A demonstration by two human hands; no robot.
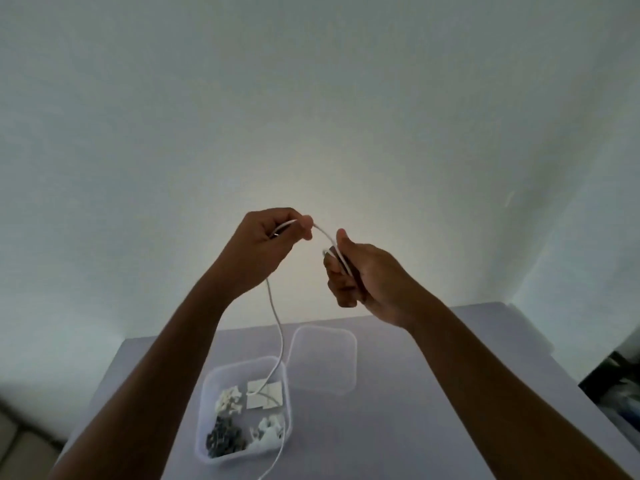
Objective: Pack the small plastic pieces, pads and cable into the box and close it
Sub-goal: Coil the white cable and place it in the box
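Both my hands are raised above the table and hold a thin white cable (277,320). My left hand (266,244) pinches it near the top, and my right hand (360,271) grips a folded stretch of it. From my left hand the cable hangs down, crosses the open clear plastic box (204,427) and runs off the bottom of the view. Inside the box lie white square pads (265,396), small white plastic pieces (230,400), dark pieces (225,439) and more white pieces (268,433). The clear lid (325,362) lies flat just right of the box.
The box and lid sit on a pale lavender table (433,427) against a plain light wall. Dark clutter (616,386) shows past the table's right edge, and floor is visible at the lower left.
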